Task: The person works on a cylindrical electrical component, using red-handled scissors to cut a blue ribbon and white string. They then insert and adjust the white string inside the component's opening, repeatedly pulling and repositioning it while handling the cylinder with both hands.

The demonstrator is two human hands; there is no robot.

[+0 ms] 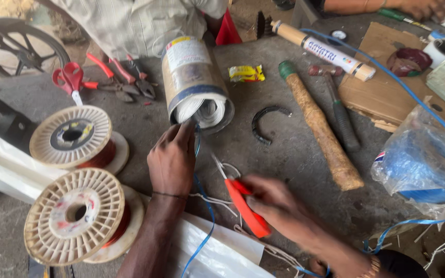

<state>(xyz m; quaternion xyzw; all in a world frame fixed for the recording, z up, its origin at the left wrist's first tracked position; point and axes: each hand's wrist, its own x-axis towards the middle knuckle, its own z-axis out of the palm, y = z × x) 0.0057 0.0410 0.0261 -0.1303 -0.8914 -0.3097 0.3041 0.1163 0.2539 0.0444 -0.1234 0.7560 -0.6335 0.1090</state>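
Two hands at work near the desk's front edge. Left hand [172,157] reaching up to the open mouth of the can [194,82], fingers [181,131] pressed together and touching the white strips [207,110] packed inside. Right hand [279,206] gripping red scissors [243,203], fingers wrapped round the handles, blades pointing up-left toward the can, over thin white cords [215,200]. Blue strap [202,206] running from the can mouth down between both hands and over the front edge.

Can lying on its side at desk centre, mouth facing the front. Two wire spools [75,138] and [81,216] stacked along the left edge, copper wire showing on both. Second pair of red scissors [70,78] and pliers [130,80] near the back-left corner. Yellow packet [246,73] just right of the can; black curved piece [266,121] below it. Wooden handle [320,126] and screwdriver [341,113] lying slantwise right of centre, tube [325,51] behind them. Cardboard [382,82] toward the back-right corner, plastic bag [428,159] with blue contents at the right edge. White sheet [217,252] hanging at the front. Another person's shirt [140,20] at the back edge.
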